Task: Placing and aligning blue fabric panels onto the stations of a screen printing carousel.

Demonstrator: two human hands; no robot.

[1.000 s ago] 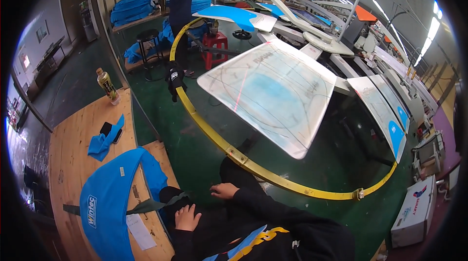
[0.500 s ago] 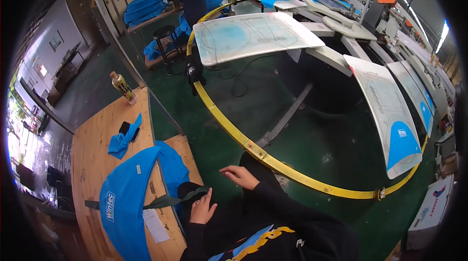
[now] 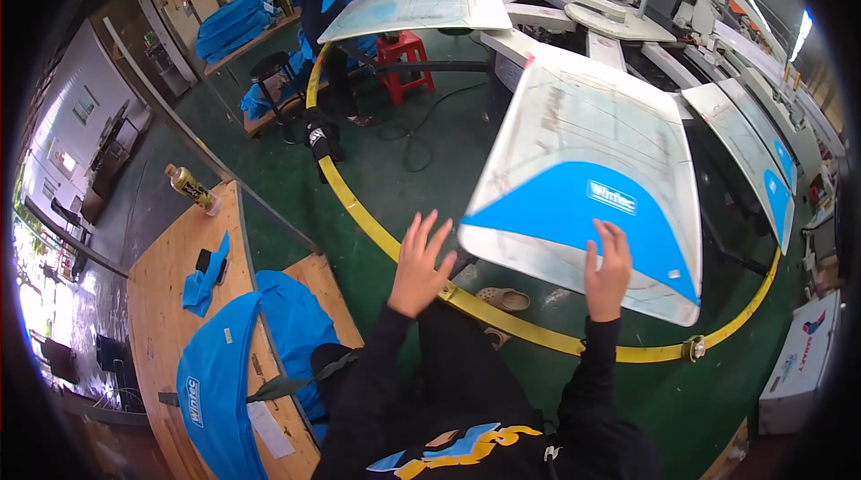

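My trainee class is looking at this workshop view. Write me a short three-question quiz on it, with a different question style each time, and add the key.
1. Multiple choice: what lies on the white board nearest the person?
A) a red stool
B) a blue fabric piece
C) a sheet of paper

2. True or false: the bottle is on the wooden table.

3. Short answer: are the fingers of the person's left hand spread or clenched?

Key: 1. B; 2. True; 3. Spread.
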